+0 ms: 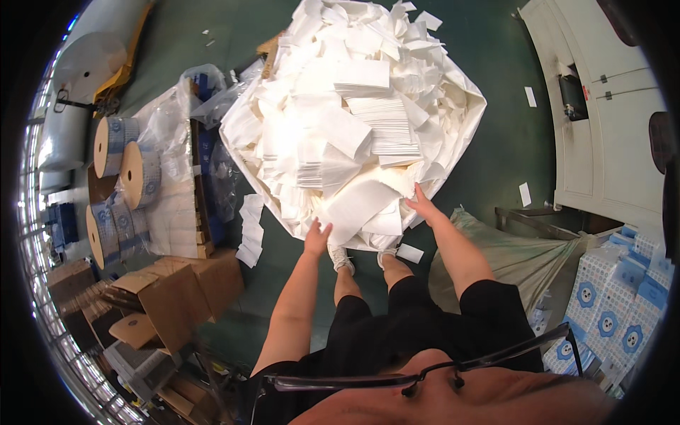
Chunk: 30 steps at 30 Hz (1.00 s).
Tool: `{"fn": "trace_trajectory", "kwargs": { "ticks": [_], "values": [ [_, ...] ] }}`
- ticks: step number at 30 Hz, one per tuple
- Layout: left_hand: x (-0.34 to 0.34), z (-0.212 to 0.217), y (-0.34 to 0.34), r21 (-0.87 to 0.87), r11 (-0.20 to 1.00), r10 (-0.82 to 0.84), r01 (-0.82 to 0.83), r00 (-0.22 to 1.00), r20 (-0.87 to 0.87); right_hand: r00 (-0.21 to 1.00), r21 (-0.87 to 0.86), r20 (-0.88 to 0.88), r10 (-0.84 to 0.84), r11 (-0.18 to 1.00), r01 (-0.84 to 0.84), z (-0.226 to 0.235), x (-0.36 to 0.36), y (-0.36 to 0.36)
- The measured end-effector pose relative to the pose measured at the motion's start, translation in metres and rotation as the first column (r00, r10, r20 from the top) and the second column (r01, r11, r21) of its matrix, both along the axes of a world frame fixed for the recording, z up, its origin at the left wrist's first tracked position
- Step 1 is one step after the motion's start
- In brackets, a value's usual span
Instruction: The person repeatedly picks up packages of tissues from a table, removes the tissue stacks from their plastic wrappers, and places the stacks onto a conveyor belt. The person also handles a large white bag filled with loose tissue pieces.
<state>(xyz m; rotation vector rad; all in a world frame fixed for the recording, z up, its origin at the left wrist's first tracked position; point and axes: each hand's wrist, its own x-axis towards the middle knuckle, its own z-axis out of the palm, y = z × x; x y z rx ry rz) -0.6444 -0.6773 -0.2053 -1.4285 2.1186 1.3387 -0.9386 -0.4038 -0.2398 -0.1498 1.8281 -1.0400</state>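
Observation:
A large white sack (464, 138) stands before me, heaped with loose white paper-like sheets (312, 99). Among them lie neat folded stacks (386, 124), and one broad white sheet (361, 205) rests near the front. My left hand (317, 236) is at the sack's near left rim, its fingers apart with nothing between them. By the near right edge of the heap, my right hand (421, 206) reaches in with fingers stretched out beside a crumpled white piece (405, 177). Whether its fingertips touch that piece, I cannot tell.
At left, printed film rolls (138, 173) stand beside a plastic-wrapped pallet (166, 212), with cardboard boxes (177, 297) nearer. A greenish cloth (496, 251) and blue-white packages (609, 304) lie at right. A pale machine cabinet (602, 134) stands beyond them. Loose sheets (250, 230) lie on the floor.

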Motion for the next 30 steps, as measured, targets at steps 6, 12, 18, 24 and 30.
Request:
{"fn": "trace_trajectory", "kwargs": {
  "ticks": [6, 12, 18, 24, 30],
  "values": [
    [0.022, -0.059, -0.105, -0.832, 0.544, 0.124, -0.113, 0.991, -0.053, 0.876, 0.053, -0.339, -0.342, 0.923, 0.381, -0.069, 0.039, 0.034],
    [0.068, -0.171, -0.206, -0.604, 0.595, 0.645, -0.531, 0.763, -0.035, 0.664, 0.457, 0.092, -0.742, 0.624, 0.634, -0.095, 0.101, 0.022],
    [0.072, -0.216, -0.242, 0.145, 0.670, 0.739, -0.728, 0.673, -0.034, 0.645, 0.590, 0.171, -0.745, 0.602, 0.539, -0.152, 0.100, 0.062],
    [0.067, -0.234, -0.233, 0.120, 0.626, 0.763, -0.771, 0.574, -0.297, 0.947, 0.571, -0.008, -0.321, 0.776, 0.268, -0.126, 0.109, 0.076],
    [0.042, -0.085, -0.203, 0.348, 0.645, 0.763, -0.680, 0.558, -0.326, 0.952, 0.462, -0.157, -0.262, 0.833, 0.306, -0.018, 0.106, 0.060]
  ]
}}
